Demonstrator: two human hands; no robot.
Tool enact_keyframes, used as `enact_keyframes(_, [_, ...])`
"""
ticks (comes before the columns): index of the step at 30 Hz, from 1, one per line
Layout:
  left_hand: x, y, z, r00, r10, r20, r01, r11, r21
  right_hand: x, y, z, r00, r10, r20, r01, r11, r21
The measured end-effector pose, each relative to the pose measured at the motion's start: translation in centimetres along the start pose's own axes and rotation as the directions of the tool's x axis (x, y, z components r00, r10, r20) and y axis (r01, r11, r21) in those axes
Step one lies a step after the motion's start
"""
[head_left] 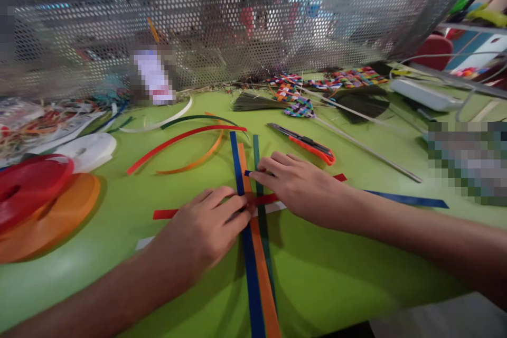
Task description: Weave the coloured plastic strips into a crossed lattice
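My left hand (216, 224) has its fingers bent together on the crossing of several flat plastic strips, pinning them. Running lengthwise are a blue strip (252, 274), an orange strip (264, 274) and a dark green strip (264, 229). A red strip (164, 214) and a white strip (273, 208) cross them under my hands. My right hand (295, 182) pinches another blue strip (407, 199), whose short tip pokes out past the fingertips over the orange strip while its long end trails off to the right. The palm covers its middle.
Loose red (182, 140) and orange strips (198, 162) curve behind the crossing. A cutter knife (311, 142) lies beyond my right hand. Red (35, 185) and orange strip rolls (75, 214) sit at left. Woven pieces (299, 107), a thin rod (368, 148) and a perforated metal panel (206, 26) stand farther back.
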State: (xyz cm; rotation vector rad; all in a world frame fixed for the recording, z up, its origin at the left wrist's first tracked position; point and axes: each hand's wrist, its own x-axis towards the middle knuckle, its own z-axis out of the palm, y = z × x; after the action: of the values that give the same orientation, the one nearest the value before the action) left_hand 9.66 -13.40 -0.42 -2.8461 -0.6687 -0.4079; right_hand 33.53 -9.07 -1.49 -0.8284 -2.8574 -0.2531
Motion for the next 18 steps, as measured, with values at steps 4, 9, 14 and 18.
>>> enact_keyframes(4, [0.07, 0.06, -0.09, 1.000, -0.012, 0.004, 0.013, 1.000, -0.020, 0.06, -0.16, -0.13, 1.000, 0.016, 0.013, -0.016, 1.000, -0.018])
enact_keyframes(9, [0.05, 0.04, 0.01, 1.000, -0.015, 0.025, 0.015, 1.000, -0.015, -0.10, 0.09, -0.28, 1.000, -0.021, -0.005, 0.021, 0.994, 0.105])
enact_keyframes(14, [-0.01, 0.08, 0.05, 1.000, -0.014, 0.023, 0.014, 1.000, -0.008, -0.29, 0.37, -0.17, 0.999, -0.019, -0.036, 0.022, 0.995, 0.100])
enact_keyframes(18, [0.06, 0.05, 0.01, 1.000, -0.003, 0.006, 0.003, 1.000, -0.020, -0.16, 0.21, -0.24, 1.000, 0.020, -0.019, -0.020, 0.999, -0.028])
